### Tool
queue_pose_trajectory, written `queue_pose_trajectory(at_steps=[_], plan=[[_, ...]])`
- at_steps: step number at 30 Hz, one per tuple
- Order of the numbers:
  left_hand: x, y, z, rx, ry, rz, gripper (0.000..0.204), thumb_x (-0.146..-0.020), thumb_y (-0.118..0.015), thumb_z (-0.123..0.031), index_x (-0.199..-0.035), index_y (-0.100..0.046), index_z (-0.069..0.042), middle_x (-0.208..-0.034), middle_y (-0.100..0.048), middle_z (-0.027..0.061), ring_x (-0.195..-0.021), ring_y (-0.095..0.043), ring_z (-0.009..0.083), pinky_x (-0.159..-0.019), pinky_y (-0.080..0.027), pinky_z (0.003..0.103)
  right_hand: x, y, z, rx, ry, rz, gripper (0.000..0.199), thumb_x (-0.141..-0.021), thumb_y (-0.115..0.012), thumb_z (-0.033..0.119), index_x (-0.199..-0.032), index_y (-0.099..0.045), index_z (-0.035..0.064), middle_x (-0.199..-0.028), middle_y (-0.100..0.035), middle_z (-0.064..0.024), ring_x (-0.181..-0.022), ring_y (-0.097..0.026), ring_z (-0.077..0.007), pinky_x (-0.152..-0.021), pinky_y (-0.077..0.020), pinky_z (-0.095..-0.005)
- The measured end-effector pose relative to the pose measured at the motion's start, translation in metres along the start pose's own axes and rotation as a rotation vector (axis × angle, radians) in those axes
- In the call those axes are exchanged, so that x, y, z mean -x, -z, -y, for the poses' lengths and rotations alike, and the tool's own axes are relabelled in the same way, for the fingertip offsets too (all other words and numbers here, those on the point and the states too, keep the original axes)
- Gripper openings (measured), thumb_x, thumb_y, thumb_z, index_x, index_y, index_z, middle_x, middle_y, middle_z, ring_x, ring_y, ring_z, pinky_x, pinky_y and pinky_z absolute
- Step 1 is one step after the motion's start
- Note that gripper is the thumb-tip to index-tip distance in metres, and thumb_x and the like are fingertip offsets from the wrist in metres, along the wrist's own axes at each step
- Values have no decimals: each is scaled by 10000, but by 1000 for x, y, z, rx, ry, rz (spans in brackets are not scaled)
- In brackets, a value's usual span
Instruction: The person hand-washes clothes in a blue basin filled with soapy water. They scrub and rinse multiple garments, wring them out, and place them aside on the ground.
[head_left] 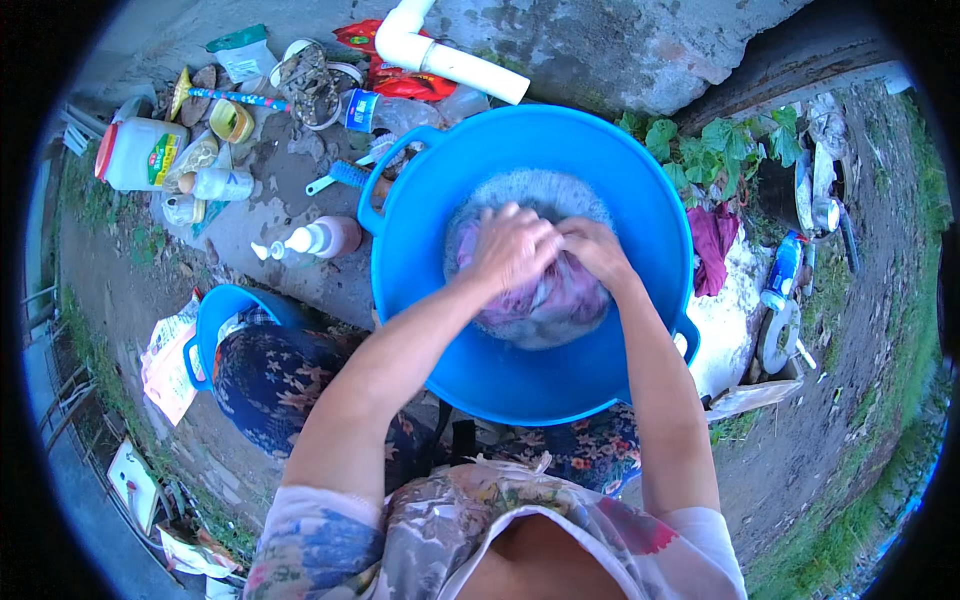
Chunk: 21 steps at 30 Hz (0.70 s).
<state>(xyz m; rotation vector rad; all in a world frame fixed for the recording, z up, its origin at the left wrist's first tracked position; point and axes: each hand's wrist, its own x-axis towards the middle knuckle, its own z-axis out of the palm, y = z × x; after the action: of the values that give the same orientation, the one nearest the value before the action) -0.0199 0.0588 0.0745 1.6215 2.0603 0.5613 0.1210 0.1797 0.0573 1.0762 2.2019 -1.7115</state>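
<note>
A wide blue tub point(410, 300) stands in front of me with foamy water point(540, 187) in its bottom. Bunched wet purple-pink cloth point(530, 298) lies in the suds, partly under my hands. My left hand point(512, 245) is closed on the cloth from above, its fingers curled. Close beside it, almost touching, my right hand point(595, 250) is curled on the cloth too. Both sets of fingertips are partly hidden by foam, fabric and the hands themselves.
Left of the tub are a pump bottle point(335, 237), a blue-bristled brush point(350, 174) and a smaller blue bucket point(240, 300). A white pipe point(470, 72) juts above the far rim. On the right are a dark red cloth point(710, 250) and a blue bottle point(783, 270).
</note>
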Motion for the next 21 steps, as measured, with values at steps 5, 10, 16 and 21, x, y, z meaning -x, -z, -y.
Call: queue_pose_trajectory(at_steps=[5, 10, 16, 21], plan=[[67, -23, -24, 199, 20, -419, 571, -748, -721, -288, -1279, -544, -178, -1403, -331, 200, -1235, -385, 395, -1038, -285, 501, 73, -72, 4, 613, -315, -390, 585, -746, -679, 442, -1270, -548, 215, -1461, -238, -201, -1279, -267, -485, -911, -372, -647], [83, -67, -2, -160, 354, -237, 473, -790, -647, -388, -1237, -587, -244, -1487, -224, 194, -1346, -153, 493, -1005, -216, 667, 56, -138, -23, 727, -53, -605, 542, -783, -624, 346, -1289, -517, 182, -1427, -288, -209, -1265, -288, -465, -973, -267, -661], [67, -94, 42, -143, 229, -114, 299, -787, -626, -314, -1066, -646, -209, -1360, -384, 135, -1213, -333, 422, -913, -340, 572, 28, -137, -52, 753, 118, -553, 382, -702, -648, 272, -1054, -635, 126, -1055, -537, -91, -1072, -453, -308, -914, -318, -601], [40, -83, 72, -168, 69, 28, 197, -788, -613, -316, -909, -663, -169, -1245, -474, 128, -1124, -404, 353, -830, -386, 509, 13, -126, -37, 653, -27, -265, 345, -727, -639, 308, -1006, -645, 104, -950, -612, -109, -985, -530, -318, -904, -322, -564]])
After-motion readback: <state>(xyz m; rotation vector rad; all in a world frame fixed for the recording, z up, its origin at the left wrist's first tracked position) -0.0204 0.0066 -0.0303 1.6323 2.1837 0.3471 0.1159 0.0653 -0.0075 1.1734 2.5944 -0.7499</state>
